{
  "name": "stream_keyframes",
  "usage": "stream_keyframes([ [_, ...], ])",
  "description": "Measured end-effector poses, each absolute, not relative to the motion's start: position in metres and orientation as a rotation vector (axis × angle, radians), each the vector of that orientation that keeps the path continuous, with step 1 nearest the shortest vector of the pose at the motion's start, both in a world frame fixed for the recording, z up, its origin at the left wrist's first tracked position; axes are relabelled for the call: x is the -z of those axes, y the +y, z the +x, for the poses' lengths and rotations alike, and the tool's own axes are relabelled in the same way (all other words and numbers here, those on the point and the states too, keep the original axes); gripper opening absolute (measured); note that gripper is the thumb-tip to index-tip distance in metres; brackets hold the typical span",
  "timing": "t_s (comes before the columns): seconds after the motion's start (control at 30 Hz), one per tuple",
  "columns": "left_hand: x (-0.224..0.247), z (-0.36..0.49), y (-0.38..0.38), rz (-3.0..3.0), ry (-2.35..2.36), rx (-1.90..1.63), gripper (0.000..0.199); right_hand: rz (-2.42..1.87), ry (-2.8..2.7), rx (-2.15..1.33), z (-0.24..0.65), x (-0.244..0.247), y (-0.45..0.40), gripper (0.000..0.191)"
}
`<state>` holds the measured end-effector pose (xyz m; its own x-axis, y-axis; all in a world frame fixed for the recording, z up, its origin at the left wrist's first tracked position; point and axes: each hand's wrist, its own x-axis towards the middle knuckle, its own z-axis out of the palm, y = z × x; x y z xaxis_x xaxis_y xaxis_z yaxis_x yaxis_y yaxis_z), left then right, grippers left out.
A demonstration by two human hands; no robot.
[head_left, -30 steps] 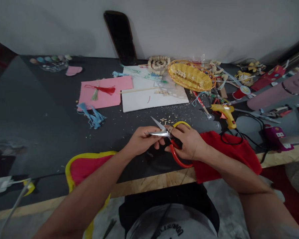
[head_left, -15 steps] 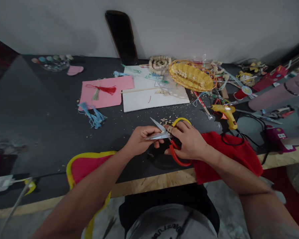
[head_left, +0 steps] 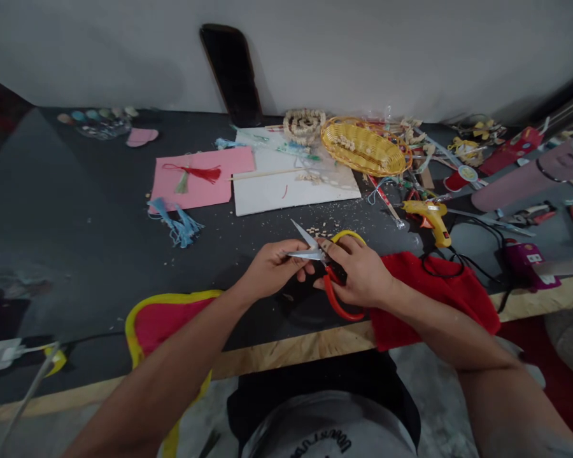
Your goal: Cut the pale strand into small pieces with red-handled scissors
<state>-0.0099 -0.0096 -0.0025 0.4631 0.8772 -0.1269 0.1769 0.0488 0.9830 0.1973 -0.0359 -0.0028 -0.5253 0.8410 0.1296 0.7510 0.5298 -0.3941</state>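
Note:
Scissors (head_left: 333, 277) with one yellow and one red handle are held in my right hand (head_left: 361, 272), their blades apart and pointing left. My left hand (head_left: 275, 268) is closed beside the blades, its fingertips pinched near the point where they meet; whatever it holds is too small to make out. Just beyond the hands lie small pale pieces (head_left: 319, 232), scattered over the dark table (head_left: 200, 270).
Behind are a white sheet (head_left: 267, 194), pink paper (head_left: 195, 194) with tassels, and a yellow basket (head_left: 358, 156). To the right are a glue gun (head_left: 434, 219), red cloth (head_left: 410, 318) and a pink bottle (head_left: 516, 187). A phone (head_left: 233, 76) leans on the wall.
The scissor blades have turned slightly and the lower blade now lies more level. Both hands remain in nearly the same place, and the view has shifted a little.

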Motion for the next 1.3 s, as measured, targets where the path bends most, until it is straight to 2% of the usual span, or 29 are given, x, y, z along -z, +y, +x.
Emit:
stream_keyframes([
  [0.67,0.002,-0.004,-0.019,1.544,0.875,-0.920,0.034,-1.099,-2.222,-0.929,0.194,-0.020,-0.041,0.047],
  [0.93,0.004,-0.002,-0.014,1.451,0.940,-0.886,0.034,-1.339,-2.382,-0.499,0.206,-0.007,-0.027,0.076],
  [1.13,0.011,-0.005,-0.008,1.380,1.013,-0.915,0.024,-1.436,-2.488,-0.360,0.213,0.001,-0.018,0.081],
  [1.3,0.021,-0.011,0.002,1.135,1.198,-1.228,0.024,-1.543,-2.497,-0.192,0.213,0.001,-0.017,0.076],
])
